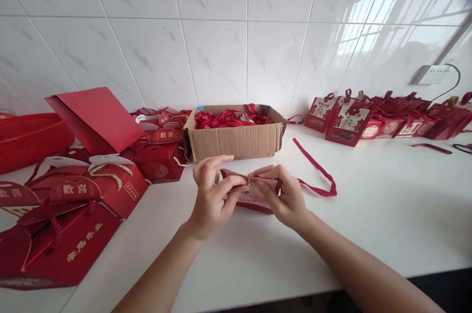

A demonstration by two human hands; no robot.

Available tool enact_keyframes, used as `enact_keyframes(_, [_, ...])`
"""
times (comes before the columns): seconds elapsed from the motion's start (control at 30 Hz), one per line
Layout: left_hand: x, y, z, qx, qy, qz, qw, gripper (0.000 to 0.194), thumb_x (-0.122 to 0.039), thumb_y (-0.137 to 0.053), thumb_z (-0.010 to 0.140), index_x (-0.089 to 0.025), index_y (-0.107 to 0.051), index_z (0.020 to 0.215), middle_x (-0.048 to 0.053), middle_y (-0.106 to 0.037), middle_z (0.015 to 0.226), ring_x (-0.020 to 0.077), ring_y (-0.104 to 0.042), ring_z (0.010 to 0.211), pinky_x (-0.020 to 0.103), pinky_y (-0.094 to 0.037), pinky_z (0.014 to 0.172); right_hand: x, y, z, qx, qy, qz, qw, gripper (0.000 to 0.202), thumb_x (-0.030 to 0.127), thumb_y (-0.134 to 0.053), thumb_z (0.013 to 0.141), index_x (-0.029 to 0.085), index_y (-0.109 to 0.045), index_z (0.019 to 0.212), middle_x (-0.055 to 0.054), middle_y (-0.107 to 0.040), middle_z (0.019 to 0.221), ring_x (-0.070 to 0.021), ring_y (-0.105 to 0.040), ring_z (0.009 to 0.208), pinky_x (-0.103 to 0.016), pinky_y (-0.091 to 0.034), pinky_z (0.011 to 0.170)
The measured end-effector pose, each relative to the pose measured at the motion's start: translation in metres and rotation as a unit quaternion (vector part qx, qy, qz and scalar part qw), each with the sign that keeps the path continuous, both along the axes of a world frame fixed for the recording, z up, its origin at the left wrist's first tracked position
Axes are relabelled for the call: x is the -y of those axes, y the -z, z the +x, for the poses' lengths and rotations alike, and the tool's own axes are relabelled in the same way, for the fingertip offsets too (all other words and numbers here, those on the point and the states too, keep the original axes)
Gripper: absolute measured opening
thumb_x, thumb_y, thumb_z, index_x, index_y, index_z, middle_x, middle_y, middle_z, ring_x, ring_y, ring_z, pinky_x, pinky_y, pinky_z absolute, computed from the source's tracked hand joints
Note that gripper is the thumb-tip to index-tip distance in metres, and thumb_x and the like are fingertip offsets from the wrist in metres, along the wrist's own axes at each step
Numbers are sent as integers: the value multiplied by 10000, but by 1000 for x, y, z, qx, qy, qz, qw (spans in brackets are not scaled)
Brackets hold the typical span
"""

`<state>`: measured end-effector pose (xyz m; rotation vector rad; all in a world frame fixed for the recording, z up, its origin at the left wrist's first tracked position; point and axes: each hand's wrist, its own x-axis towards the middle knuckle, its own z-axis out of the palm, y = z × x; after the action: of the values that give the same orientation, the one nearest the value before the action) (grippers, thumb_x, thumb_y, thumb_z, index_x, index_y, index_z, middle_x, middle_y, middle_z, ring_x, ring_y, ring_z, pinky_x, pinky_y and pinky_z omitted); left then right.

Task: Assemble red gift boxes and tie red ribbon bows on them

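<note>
A small red gift box [254,198] with a pale printed front stands on the white table between my hands. At its top edge is a tiny gold-coloured piece [249,181], too small to name surely. My left hand [212,197] pinches the top edge beside this piece with thumb and index finger, its other fingers raised. From the right, my right hand [283,197] grips the same edge between thumb and fingers. A dark red ribbon [324,190] lies on the table just past my right hand; whether it joins the box is hidden.
Behind the gift box, a cardboard box [236,141] holds red ribbons [224,118]. Red boxes with rope handles [106,190] crowd the left, near a red basin [33,138]. Several small gift boxes with ribbon loops [348,123] line the back right, against the tiled wall [214,57].
</note>
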<state>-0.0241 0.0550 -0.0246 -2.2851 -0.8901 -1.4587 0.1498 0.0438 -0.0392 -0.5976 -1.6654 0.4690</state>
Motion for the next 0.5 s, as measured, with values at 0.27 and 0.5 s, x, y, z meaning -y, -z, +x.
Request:
enact_keyframes(0.27, [0,0,-3,-1,-1,-7,1000,50,-246,-615,827,-254,-661,809,68,-533,1123,249,-448,1048,431,-378,922,1,-2,-1,6,2,9,1000,112,121,-510,875,232,-509,892,-71,-676,931,-191,-660,883,-335,-537,716])
enact_keyframes(0.5, [1,-1,-2,-1,17,-2,1000,61,-197,-625,817,-251,-652,821,66,-532,1112,244,-445,1037,433,-383,905,1,-2,-2,4,4,7,1000,130,103,-507,869,232,-494,883,-68,-672,935,-179,-663,867,-315,-536,698])
